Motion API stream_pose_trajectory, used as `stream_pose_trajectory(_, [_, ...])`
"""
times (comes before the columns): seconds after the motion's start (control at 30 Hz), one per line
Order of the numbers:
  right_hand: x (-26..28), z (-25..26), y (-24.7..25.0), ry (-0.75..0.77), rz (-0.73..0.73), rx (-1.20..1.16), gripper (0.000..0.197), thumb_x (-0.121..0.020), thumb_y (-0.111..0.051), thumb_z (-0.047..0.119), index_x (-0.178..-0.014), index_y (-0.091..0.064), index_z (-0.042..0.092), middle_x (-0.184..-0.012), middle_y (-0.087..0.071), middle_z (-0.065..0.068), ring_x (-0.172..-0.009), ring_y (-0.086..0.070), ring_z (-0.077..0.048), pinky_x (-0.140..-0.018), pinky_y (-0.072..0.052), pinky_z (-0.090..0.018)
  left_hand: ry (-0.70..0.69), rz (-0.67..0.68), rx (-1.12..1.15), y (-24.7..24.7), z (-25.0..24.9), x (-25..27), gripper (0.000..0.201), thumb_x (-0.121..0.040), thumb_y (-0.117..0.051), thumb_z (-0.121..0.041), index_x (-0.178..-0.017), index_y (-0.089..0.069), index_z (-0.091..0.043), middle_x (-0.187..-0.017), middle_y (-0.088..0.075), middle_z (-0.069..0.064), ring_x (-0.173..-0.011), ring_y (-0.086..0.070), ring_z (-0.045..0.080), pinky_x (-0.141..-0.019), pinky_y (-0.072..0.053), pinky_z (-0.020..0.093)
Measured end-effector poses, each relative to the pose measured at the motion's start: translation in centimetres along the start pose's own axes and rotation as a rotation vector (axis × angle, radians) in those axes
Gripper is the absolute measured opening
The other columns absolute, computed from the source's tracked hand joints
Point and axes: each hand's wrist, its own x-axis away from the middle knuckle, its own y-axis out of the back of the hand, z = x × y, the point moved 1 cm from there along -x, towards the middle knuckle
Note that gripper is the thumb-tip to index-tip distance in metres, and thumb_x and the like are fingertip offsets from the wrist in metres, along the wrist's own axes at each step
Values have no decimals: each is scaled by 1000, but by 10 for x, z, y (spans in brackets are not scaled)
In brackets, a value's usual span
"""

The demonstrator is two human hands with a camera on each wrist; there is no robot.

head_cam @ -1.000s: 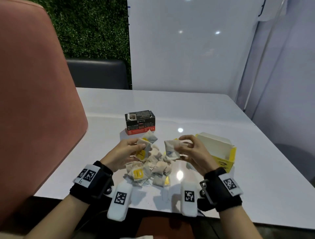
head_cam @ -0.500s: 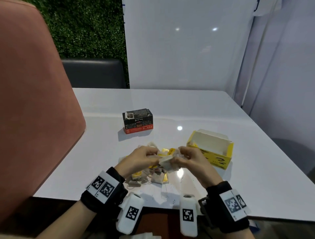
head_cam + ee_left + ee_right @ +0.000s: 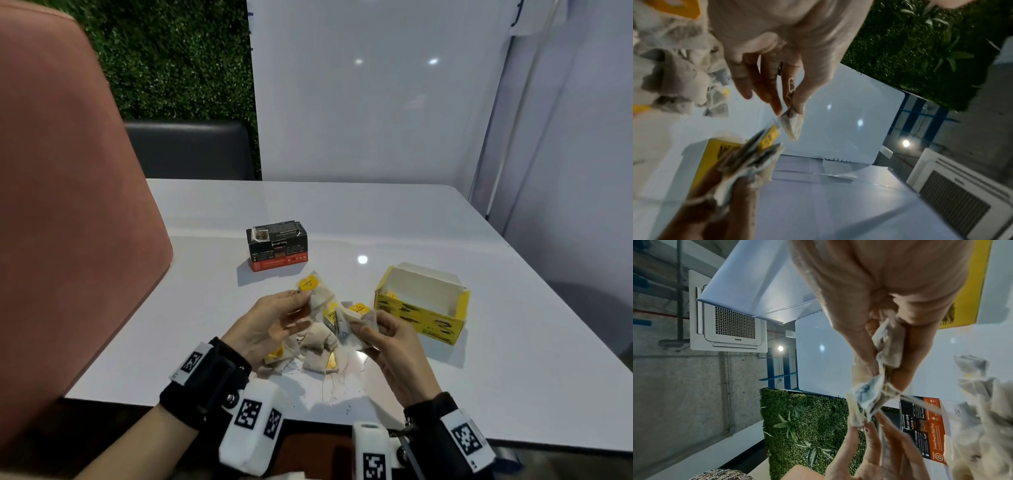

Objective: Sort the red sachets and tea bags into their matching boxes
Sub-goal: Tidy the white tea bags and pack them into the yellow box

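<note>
Two hands over a heap of tea bags (image 3: pixel 317 342) near the front edge of the white bench (image 3: pixel 513 359), seen from the head view. Left hand (image 3: pixel 274 323) up above the heap, fingers (image 3: pixel 297 299) pinching one tea bag (image 3: pixel 317 291) with a yellow tag. Right hand (image 3: pixel 383 339) just beside it, fingers curled round a small bunch of tea bags (image 3: pixel 352 320). Yellow box (image 3: pixel 423 308) open toward the right edge, close to the right hand; black and red box (image 3: pixel 277 245) farther back, toward the middle. No red sachets to be made out among the heap.

From the left wrist: thumb and fingers (image 3: pixel 797 100) nipping a corner of the single tea bag (image 3: pixel 792 128), the rest of it hanging free; the other hand's bunch (image 3: pixel 754 155) just below, in front of the yellow box (image 3: pixel 709 160).

From the right wrist: fingers (image 3: pixel 914 353) closed firmly on crumpled paper bags (image 3: pixel 885 353), strings trailing; black and red box (image 3: pixel 923 426) beyond.

Likely step: gathering tea bags for the yellow box. Best done by adding the single bag to the bunch, keeping strings clear of the heap so nothing drags along, then lowering the whole bunch well inside the box walls before letting go.
</note>
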Motion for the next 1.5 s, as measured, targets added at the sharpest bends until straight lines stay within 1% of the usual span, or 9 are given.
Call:
stream_pose_trajectory(0.2, [1,-4,12,6,-61,-24,13,-83,-61,-2,-94,-63,-8,-86,-73,-12,-77,-68,-20,-71,-54,-29,-147,-74,-244,6,-10,0,14,-89,-57,-3,-101,-59,3,-94,-69,22,-80,-72,25,-73,-58,28])
stream_pose_trajectory(0.27, [2,-5,16,-3,-100,-48,10,-84,-61,-1,-92,-63,-7,-84,-72,-12,-79,-66,-23,-72,-52,-32,-185,-115,-467,9,-13,-2,11,-88,-59,-3,-96,-59,5,-87,-67,25,-77,-70,29,-71,-56,31])
stream_pose_trajectory(0.43, [-5,-6,9,-123,-90,-287,20,-87,-56,-2,-105,-62,-7,-100,-69,-15,-91,-61,-22,-77,-49,-29,-6,16,-668,-6,4,2,13,-86,-63,-6,-74,-60,-3,-79,-69,21,-76,-72,28,-68,-59,28])
stream_pose_trajectory(0.53, [-8,-7,0,-157,-74,-346,17,-84,-58,-4,-99,-63,-7,-95,-68,-18,-84,-64,-23,-70,-54,-25,20,57,-615,-15,12,1,9,-88,-61,-7,-89,-62,1,-87,-70,20,-79,-72,26,-72,-59,29])
stream_pose_trajectory(0.67, [-7,-18,-4,-185,-118,-280,11,-82,-59,-8,-90,-65,-4,-84,-69,-16,-70,-66,-21,-61,-55,-24,39,127,-561,-21,14,0,13,-89,-54,0,-95,-66,-2,-71,-68,2,-62,-67,9,-74,-59,27])
stream_pose_trajectory(1.07, [-2,-20,-12,-146,-159,-280,13,-81,-60,-9,-92,-64,-4,-80,-69,-15,-68,-66,-20,-59,-56,-23,110,141,-272,-23,22,4,14,-87,-58,-14,-85,-64,-1,-80,-63,12,-74,-59,21,-70,-59,29])
stream_pose_trajectory(1.27, [5,-18,-8,-128,-133,-187,13,-81,-63,-3,-94,-66,-2,-77,-71,-10,-61,-67,-13,-52,-51,-19,59,42,-374,-15,24,2,26,-94,-52,-17,-82,-63,3,-66,-61,9,-54,-61,12,-59,-57,24])
stream_pose_trajectory(1.4, [5,-9,3,-32,-130,-103,7,-83,-63,3,-90,-64,2,-76,-71,-5,-65,-65,-12,-56,-49,-21,95,92,-352,-13,20,7,25,-95,-49,-13,-85,-65,3,-78,-72,16,-70,-71,22,-64,-59,25])
stream_pose_trajectory(1.5, [-2,8,7,201,-123,116,6,-81,-65,3,-86,-60,1,-81,-67,-10,-74,-61,-15,-61,-48,-24,211,167,-295,-16,21,11,24,-95,-47,-11,-94,-61,8,-94,-70,28,-78,-72,30,-59,-59,26])
